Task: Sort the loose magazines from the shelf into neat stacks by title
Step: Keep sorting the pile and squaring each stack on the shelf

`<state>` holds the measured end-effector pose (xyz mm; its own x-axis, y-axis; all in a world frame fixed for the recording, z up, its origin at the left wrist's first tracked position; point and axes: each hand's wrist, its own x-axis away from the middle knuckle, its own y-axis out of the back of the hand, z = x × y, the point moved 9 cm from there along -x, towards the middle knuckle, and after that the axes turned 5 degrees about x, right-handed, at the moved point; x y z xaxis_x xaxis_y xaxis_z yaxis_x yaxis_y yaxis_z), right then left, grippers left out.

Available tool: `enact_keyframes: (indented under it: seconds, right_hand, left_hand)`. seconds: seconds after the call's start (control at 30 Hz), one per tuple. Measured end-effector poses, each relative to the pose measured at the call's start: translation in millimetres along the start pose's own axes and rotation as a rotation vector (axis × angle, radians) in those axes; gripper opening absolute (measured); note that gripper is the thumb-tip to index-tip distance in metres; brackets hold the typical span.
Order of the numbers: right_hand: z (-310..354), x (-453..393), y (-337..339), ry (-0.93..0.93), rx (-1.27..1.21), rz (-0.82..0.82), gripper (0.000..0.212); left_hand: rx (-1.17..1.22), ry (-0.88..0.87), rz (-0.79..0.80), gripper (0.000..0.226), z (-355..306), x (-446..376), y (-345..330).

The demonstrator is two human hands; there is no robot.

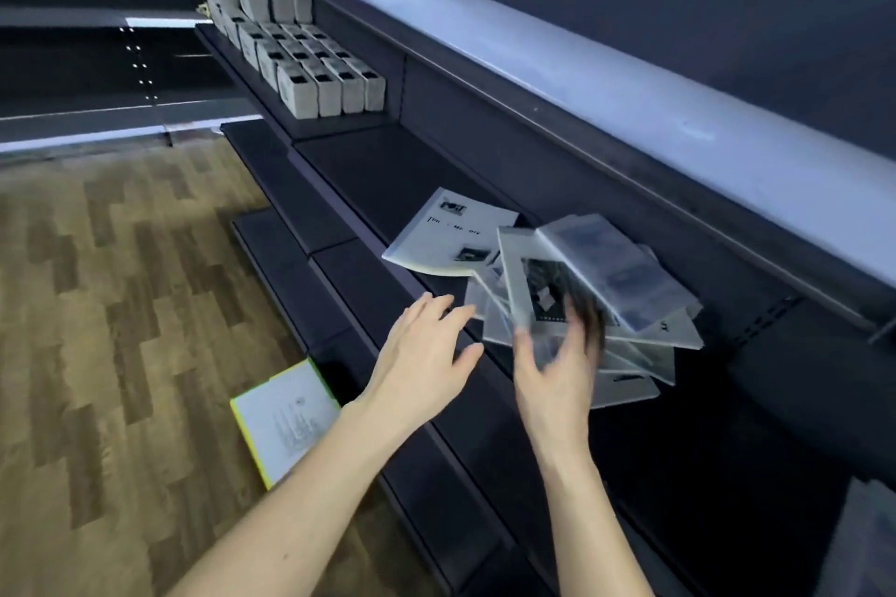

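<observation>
A loose, fanned pile of grey-white magazines (611,291) lies on the dark shelf (388,175) at centre right. One white magazine (448,233) with black lettering and small photos lies apart at the pile's left. My left hand (426,354) hovers with fingers straight just left of the pile, above the shelf's front edge. My right hand (557,364) is blurred at the pile's front edge, fingers spread against the lowest magazines; whether it holds one I cannot tell.
Rows of grey boxes (310,68) fill the same shelf farther left. A yellow-edged booklet (286,417) sits on a lower shelf near the wooden floor (121,305). A pale upper shelf (582,78) overhangs the magazines.
</observation>
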<state>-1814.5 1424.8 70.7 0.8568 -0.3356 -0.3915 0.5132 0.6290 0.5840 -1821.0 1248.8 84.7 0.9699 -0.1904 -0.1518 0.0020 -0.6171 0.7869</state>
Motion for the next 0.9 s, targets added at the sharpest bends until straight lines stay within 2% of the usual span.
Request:
enact_keyframes:
  seconds: [0.1,0.2,0.37,0.5,0.57,0.63,0.73,0.8,0.9]
  right_hand:
    - [-25.3,-21.4,5.6,-0.086,0.101,-0.093,0.074]
    - [-41.1,-38.8,11.9,-0.163,0.233,-0.161,0.077]
    - [-56.3,-48.9,11.9,-0.319,0.364,-0.161,0.077]
    - [-46.7,-43.1,9.1,-0.340,0.429,-0.327,0.075]
    - [-31.5,-36.5,6.7,-0.306,0.469,-0.383,0.069]
    - [-17.3,-32.7,11.9,-0.277,0.464,-0.469,0.054]
    - [-13.4,-27.5,27.7,-0.312,0.279,-0.595,0.040]
    - [-23.6,-25.1,34.5,-0.360,0.303,-0.634,0.044]
    - [-49.5,-24.6,37.1,-0.446,0.386,-0.561,0.065]
  left_hand:
    - [0.039,-0.093,0.029,0.048,-4.2,-33.6,-8.5]
    - [-0.026,-0.243,0.102,0.046,-14.5,-64.8,-24.5]
    - [-0.010,-0.386,0.296,0.048,-18.8,-98.6,-49.5]
    - [-0.025,-0.467,0.397,0.060,-18.9,-115.1,-64.3]
    - [-0.025,-0.498,0.419,0.065,-20.8,-117.3,-69.6]
    - [-0.024,-0.519,0.434,0.068,-22.3,-119.8,-74.6]
    - [-0.007,-0.547,0.391,0.067,-26.3,-125.8,-73.0]
    - [-0.002,-0.561,0.372,0.067,-28.9,-130.5,-71.5]
    - [0.000,-0.539,0.398,0.067,-25.5,-131.0,-75.7]
